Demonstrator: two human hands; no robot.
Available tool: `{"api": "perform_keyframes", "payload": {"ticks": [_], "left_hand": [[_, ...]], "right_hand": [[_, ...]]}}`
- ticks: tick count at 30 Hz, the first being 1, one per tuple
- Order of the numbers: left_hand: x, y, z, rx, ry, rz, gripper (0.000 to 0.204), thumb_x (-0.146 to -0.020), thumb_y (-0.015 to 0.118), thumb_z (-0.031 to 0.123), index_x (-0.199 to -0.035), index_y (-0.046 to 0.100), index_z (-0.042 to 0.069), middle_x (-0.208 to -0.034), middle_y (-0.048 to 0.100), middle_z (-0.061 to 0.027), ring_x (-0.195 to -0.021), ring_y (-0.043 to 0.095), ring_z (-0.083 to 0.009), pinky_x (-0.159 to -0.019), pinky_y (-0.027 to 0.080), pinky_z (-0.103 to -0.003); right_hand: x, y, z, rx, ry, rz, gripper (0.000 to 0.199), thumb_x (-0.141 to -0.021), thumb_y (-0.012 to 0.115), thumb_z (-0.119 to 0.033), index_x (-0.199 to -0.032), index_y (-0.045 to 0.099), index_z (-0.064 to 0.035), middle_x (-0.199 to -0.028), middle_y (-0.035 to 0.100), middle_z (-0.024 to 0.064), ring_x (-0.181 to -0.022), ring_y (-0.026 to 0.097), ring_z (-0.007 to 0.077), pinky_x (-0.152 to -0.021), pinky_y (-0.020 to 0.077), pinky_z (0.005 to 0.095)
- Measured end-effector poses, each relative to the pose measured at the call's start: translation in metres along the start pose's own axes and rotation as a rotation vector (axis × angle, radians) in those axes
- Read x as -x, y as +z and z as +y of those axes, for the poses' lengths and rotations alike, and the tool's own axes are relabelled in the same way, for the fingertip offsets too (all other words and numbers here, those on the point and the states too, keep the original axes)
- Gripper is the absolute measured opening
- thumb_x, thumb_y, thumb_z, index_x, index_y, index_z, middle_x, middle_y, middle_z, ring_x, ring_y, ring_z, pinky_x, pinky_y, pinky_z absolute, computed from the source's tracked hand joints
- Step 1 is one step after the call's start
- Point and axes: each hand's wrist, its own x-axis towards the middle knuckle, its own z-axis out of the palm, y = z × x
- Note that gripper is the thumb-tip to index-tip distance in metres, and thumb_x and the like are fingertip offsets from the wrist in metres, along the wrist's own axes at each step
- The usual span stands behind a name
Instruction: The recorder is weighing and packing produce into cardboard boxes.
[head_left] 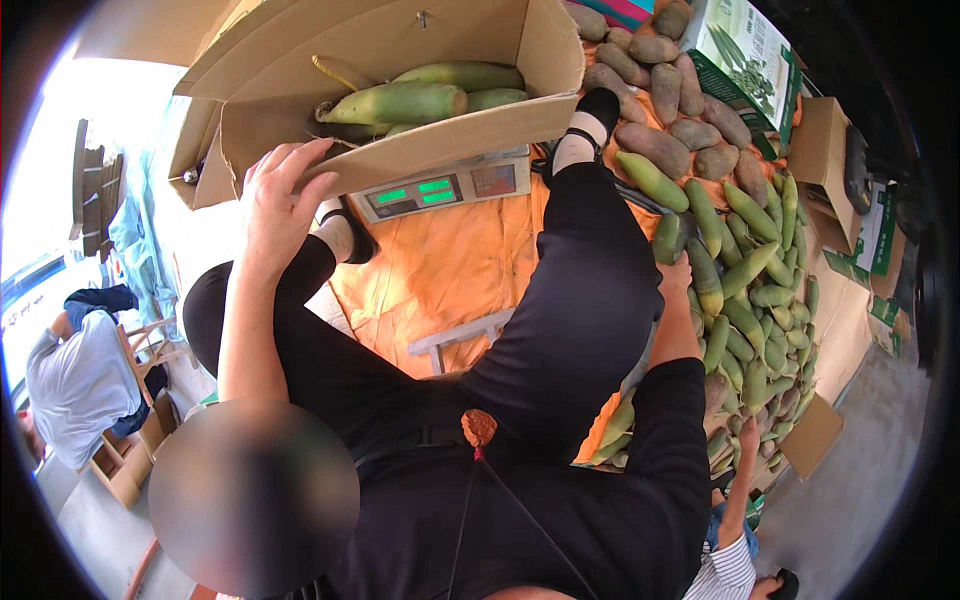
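A cardboard box [455, 140] holding several long green radishes [400, 103] stands on a digital scale [430, 192] with lit green readouts. My left hand [280, 200] grips the near left rim of this box, fingers along the edge and thumb on the outer side. On the right, my right hand [676, 272] is closed round the lower end of a green radish [666, 238], beside a big heap of green radishes [745, 270]. My leg partly covers that hand, so not all its fingers show.
Brown, soil-covered roots [655, 148] lie on the orange sheet [430, 290] beyond the heap. A green and white carton [740, 60] stands far right. A grey metal frame [460, 335] sits between my legs. Another person's hand [748, 435] touches the heap's near end.
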Motion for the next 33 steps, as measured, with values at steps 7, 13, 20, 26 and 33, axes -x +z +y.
{"api": "perform_keyframes", "payload": {"ticks": [7, 13, 20, 26, 33], "left_hand": [[-0.004, 0.002, 0.004, -0.051, 0.019, -0.007, 0.031, -0.08, 0.064, 0.014, -0.109, 0.064, 0.003, -0.099, 0.064, -0.0137, -0.094, 0.059, -0.0304, -0.085, 0.045, -0.038], [0.004, -0.004, 0.002, -0.051, -0.031, -0.024, 0.031, -0.081, 0.064, 0.018, -0.108, 0.065, 0.004, -0.099, 0.064, -0.0116, -0.098, 0.058, -0.0305, -0.094, 0.038, -0.04], [0.004, -0.003, 0.0, -0.028, -0.003, -0.023, 0.03, -0.081, 0.064, 0.017, -0.108, 0.064, 0.003, -0.099, 0.063, -0.0121, -0.095, 0.058, -0.0302, -0.092, 0.04, -0.039], [0.016, -0.014, -0.005, -0.078, -0.042, -0.033, 0.031, -0.081, 0.064, 0.017, -0.11, 0.063, 0.006, -0.099, 0.063, -0.0108, -0.099, 0.057, -0.0295, -0.094, 0.039, -0.041], [0.034, -0.024, -0.01, -0.113, -0.161, -0.057, 0.035, -0.081, 0.065, 0.018, -0.115, 0.061, 0.009, -0.104, 0.061, -0.0099, -0.107, 0.055, -0.0284, -0.097, 0.038, -0.042]], "right_hand": [[0.001, 0.014, 0.008, -0.039, -0.016, -0.036, 0.083, -0.061, 0.082, -0.038, -0.129, 0.044, -0.0071, -0.127, 0.051, 0.016, -0.12, 0.047, 0.032, -0.096, 0.0439, 0.0446], [0.038, 0.006, -0.025, 0.131, -0.074, 0.019, 0.069, -0.064, 0.082, -0.025, -0.124, 0.049, -0.0217, -0.122, 0.052, 0.0071, -0.117, 0.049, 0.0279, -0.091, 0.0478, 0.0447], [0.062, 0.018, -0.007, 0.353, -0.263, 0.043, 0.056, -0.071, 0.072, -0.025, -0.123, 0.051, -0.0264, -0.12, 0.049, 0.0058, -0.115, 0.047, 0.0292, -0.09, 0.0469, 0.0434], [0.072, 0.01, -0.014, 0.102, -0.335, 0.118, 0.051, -0.074, 0.067, -0.025, -0.122, 0.053, -0.0191, -0.114, 0.055, 0.0072, -0.109, 0.053, 0.0315, -0.088, 0.0469, 0.042], [0.091, -0.084, -0.084, -0.552, -0.536, 0.078, 0.057, -0.067, 0.078, -0.016, -0.118, 0.054, -0.0006, -0.107, 0.064, 0.0112, -0.096, 0.061, 0.0212, -0.084, 0.0471, 0.0325]]}}
